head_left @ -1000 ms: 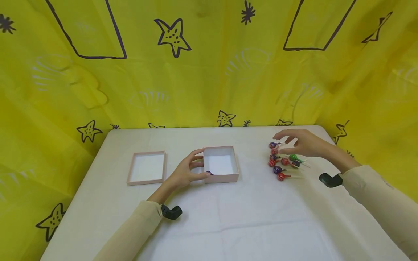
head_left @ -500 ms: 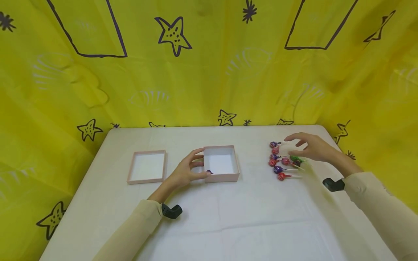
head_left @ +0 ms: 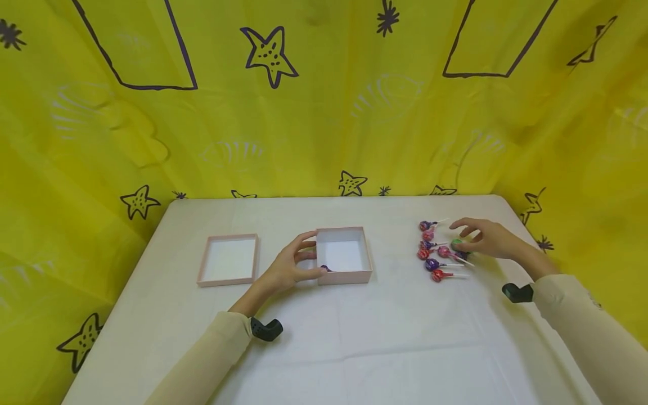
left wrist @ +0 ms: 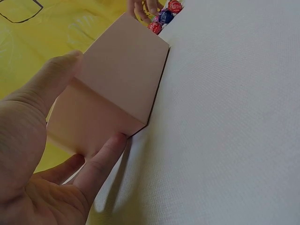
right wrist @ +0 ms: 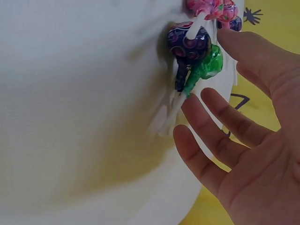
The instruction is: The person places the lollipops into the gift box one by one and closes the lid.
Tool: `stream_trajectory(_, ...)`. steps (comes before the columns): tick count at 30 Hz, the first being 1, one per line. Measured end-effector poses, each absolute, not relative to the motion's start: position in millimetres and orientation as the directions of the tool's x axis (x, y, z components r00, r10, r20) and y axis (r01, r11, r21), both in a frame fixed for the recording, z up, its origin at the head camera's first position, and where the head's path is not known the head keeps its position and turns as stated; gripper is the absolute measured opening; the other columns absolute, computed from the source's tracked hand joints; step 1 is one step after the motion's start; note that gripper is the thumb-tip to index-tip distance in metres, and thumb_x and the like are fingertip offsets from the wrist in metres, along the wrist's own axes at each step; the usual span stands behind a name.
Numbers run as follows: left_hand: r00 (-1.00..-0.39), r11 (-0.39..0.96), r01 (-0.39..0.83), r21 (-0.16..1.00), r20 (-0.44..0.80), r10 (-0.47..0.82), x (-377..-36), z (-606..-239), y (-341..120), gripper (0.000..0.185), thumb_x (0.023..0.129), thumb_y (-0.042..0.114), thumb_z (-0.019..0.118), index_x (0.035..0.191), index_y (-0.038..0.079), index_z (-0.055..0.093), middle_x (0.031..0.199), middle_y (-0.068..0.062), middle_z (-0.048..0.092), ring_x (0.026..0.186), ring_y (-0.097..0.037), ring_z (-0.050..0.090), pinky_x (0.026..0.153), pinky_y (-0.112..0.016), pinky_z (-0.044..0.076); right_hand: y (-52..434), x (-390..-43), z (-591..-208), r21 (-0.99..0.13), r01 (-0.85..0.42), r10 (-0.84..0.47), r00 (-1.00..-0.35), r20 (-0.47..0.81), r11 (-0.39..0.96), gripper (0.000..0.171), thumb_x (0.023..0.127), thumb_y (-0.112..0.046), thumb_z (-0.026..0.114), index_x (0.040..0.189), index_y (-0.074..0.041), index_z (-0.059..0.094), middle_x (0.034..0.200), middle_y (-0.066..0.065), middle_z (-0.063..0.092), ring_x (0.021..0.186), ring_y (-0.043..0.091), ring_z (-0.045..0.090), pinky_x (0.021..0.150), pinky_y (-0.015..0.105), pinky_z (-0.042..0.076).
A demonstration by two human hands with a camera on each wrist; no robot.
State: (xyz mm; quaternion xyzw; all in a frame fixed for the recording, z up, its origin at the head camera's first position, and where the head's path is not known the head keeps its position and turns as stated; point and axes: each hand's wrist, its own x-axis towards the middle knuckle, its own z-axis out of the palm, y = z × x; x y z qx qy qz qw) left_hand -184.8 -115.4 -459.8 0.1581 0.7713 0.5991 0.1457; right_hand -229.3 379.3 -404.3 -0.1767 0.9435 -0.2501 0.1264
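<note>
The left hand [head_left: 287, 270] grasps the near left corner of the lidless pink box [head_left: 344, 277], thumb against its near wall and fingers on its left wall, a hold that seems meant to steady the box while leaving its top uncovered; the shallow lid [head_left: 226, 282] lies hollow side up to the left, apart from the box, perhaps set there to be out of the way; the lollipops lie in a loose cluster at the right of the white table [head_left: 395, 337], most sticks pointing right, which puts them on the right hand's side; that right hand [head_left: 488, 239] hangs there with released, parted fingers, thumb to one side of the green lollipop [right wrist: 211, 63], apparently gripping nothing; whether a fingertip touches its stick I cannot tell; the head view hides much of this lollipop behind the hand, and the dark lollipop [right wrist: 188, 42] beside it is partly covered too; inside the box, a small dark purple thing [head_left: 325, 268] peeks over the near wall by the left thumb, mostly concealed, so its kind is uncertain; in the left wrist view the box's interior is out of sight.
</note>
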Motion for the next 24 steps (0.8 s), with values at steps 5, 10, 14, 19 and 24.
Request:
stream_trajectory(5,-0.909,0.238,0.066,0.969,-0.04,0.414,-184.4,-458.5,-114.7,0.094,0.084,0.016,0.087,0.16,0.025,0.033,0.157,-0.016,0.043,0.136,-0.033,0.053,0.106,-0.05,0.049,383.4,-229.6,-409.1,-0.526,-0.251,-0.393,-0.903,-0.177,0.813,0.044,0.096,-0.022,0.075,0.132,-0.004,0.058,0.112,0.021,0.071,0.099,0.039,0.068,0.085,0.056,0.057)
stream_trajectory(10,-0.911,0.239,0.058,0.969,-0.046,0.41,-184.6,-458.6,-115.1,0.093,0.084,0.015,0.087,0.16,0.026,0.033,0.157,-0.017,0.042,0.136,-0.033,0.053,0.106,-0.05,0.049,384.4,-230.6,-412.4,-0.537,-0.246,-0.395,-0.9,-0.181,0.807,0.037,0.096,-0.02,0.075,0.126,-0.004,0.062,0.108,0.016,0.073,0.095,0.032,0.068,0.082,0.048,0.059)
stream_trajectory(14,-0.911,0.24,0.059,0.969,-0.046,0.409,-185.0,-459.5,-115.5,0.093,0.084,0.015,0.087,0.16,0.026,0.033,0.157,-0.017,0.042,0.136,-0.033,0.053,0.106,-0.05,0.049,383.6,-232.7,-413.5,-0.534,-0.251,-0.399,-0.899,-0.18,0.808,0.03,0.096,-0.019,0.074,0.12,-0.004,0.065,0.105,0.013,0.073,0.091,0.027,0.067,0.077,0.039,0.058)
stream_trajectory(19,-0.91,0.234,0.064,0.97,-0.04,0.413,-185.5,-460.6,-115.3,0.093,0.085,0.015,0.087,0.16,0.025,0.034,0.157,-0.017,0.043,0.135,-0.033,0.053,0.106,-0.05,0.049,381.5,-233.8,-414.3,-0.52,-0.245,-0.386,-0.905,-0.18,0.818,0.024,0.095,-0.02,0.075,0.114,-0.006,0.069,0.102,0.01,0.074,0.088,0.024,0.065,0.073,0.034,0.054)
stream_trajectory(24,-0.91,0.242,0.07,0.968,-0.038,0.414,-185.3,-461.2,-115.4,0.093,0.085,0.015,0.086,0.16,0.024,0.033,0.156,-0.017,0.043,0.134,-0.033,0.054,0.106,-0.05,0.049,381.7,-235.9,-414.4,-0.52,-0.242,-0.384,-0.905,-0.184,0.819,0.023,0.095,-0.02,0.075,0.112,-0.006,0.069,0.1,0.01,0.073,0.087,0.024,0.064,0.072,0.034,0.054)
